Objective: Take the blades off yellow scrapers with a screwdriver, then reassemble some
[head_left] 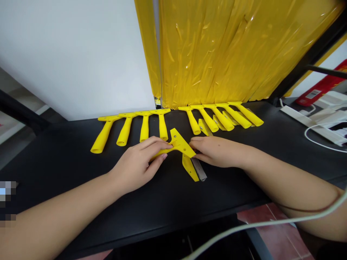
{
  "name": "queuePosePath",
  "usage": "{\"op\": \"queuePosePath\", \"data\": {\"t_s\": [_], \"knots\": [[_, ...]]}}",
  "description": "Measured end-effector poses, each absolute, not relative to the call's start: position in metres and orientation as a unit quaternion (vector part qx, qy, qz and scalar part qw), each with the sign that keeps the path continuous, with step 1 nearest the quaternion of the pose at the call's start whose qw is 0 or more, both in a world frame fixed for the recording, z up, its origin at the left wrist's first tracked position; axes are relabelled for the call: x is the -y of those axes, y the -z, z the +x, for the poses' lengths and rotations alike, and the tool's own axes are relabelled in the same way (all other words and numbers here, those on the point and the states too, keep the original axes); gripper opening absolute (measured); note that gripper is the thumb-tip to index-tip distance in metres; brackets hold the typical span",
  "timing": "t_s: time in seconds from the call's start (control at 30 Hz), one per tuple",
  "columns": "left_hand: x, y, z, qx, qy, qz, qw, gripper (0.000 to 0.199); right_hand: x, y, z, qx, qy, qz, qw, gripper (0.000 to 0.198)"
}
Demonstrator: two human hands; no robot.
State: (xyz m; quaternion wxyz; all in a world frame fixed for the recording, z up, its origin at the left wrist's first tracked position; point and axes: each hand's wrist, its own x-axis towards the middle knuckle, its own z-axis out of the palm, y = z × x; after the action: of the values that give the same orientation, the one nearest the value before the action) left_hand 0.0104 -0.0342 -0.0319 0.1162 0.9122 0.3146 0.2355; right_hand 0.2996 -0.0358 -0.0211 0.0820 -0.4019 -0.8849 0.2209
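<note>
My left hand (139, 159) is closed round the handle of a yellow scraper (180, 143), whose wide flat head points right and shows small screws or holes. At the right side of that head, my right hand (219, 151) has its fingers pinched together; what lies between them is hidden. Under the scraper head, a loose yellow plate (190, 169) with slanted ends rests on the black tabletop (151, 206). A grey metal strip (200, 169) lies alongside the plate.
Several yellow scraper handles (103, 137) form a row at the back left, and several more (206, 119) at the back right, with yellow plates (205, 127) among them. Behind stands a yellow-wrapped panel (211, 54). A white power strip (311, 122) and cables (260, 225) are at right.
</note>
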Motion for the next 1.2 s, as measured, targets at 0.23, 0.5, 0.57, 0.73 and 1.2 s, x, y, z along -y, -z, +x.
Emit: {"op": "queuePosePath", "data": {"t_s": [0.23, 0.5, 0.57, 0.73, 1.2], "knots": [[0.035, 0.032, 0.01, -0.307, -0.244, 0.914, 0.105, 0.028, 0.04, 0.012, 0.294, 0.885, -0.298, -0.34, 0.11, 0.009], [0.034, 0.037, 0.01, -0.239, -0.252, 0.937, 0.024, 0.03, 0.036, 0.016, 0.301, 0.829, -0.333, -0.379, 0.242, 0.017], [0.034, 0.039, 0.01, -0.213, -0.256, 0.943, 0.001, 0.029, 0.036, 0.02, 0.3, 0.793, -0.373, -0.376, 0.301, 0.021], [0.036, 0.038, 0.012, -0.168, -0.26, 0.951, -0.03, 0.029, 0.04, 0.027, 0.293, 0.77, -0.397, -0.38, 0.326, 0.027], [0.039, 0.034, 0.014, -0.145, -0.231, 0.96, -0.064, 0.029, 0.042, 0.029, 0.285, 0.757, -0.416, -0.393, 0.315, 0.015]]}}
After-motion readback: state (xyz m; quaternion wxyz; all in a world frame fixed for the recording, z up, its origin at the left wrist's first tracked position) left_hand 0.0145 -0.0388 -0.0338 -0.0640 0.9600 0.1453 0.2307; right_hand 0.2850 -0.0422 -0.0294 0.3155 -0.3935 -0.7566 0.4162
